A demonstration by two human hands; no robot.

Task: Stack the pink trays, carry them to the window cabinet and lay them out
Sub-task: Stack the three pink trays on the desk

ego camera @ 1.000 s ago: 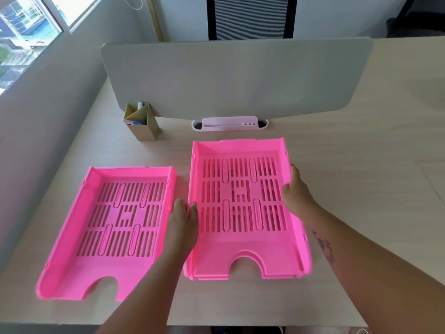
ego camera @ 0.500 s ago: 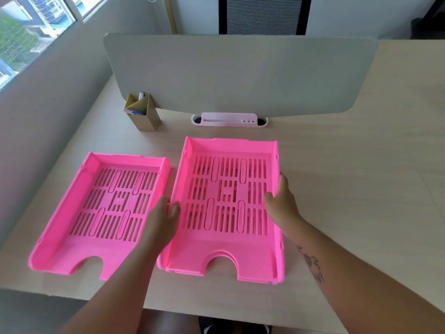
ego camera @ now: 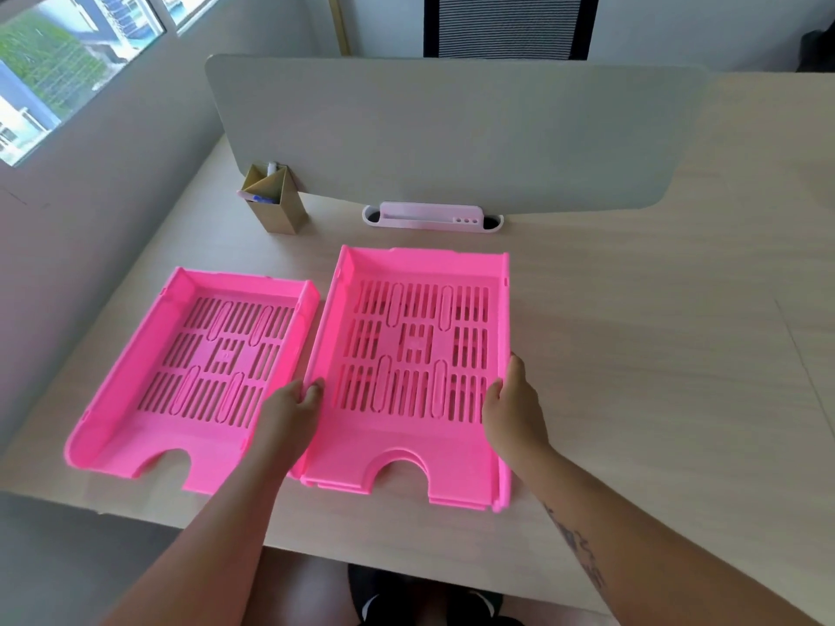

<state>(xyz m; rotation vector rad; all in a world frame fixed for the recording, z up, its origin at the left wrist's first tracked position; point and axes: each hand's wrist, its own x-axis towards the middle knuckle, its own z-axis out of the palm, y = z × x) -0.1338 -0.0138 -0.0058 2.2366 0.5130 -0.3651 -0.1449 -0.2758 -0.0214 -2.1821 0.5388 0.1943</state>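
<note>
The right tray stack (ego camera: 420,354) has shifted leftward; left hand (ego camera: 289,411) and right hand (ego camera: 513,411) grip its sides.

The two trays are bright pink. The bigger-looking tray stack (ego camera: 420,354) has rows of thin slots in its floor, with long oval shapes and a small square shape in the middle. Left of it, the other pink tray (ego camera: 199,368) has the same slot pattern. Both sit on a pale wood table (ego camera: 655,354) with faint lines in it. Behind the tray stack is a small white holder (ego camera: 431,216) and a plain grey-white divider (ego camera: 452,133). Left of the holder stands a tan pen box (ego camera: 273,205) with something blue and white inside. Behind the divider is a black chair back (ego camera: 508,24) with thin grey stripes.
</note>
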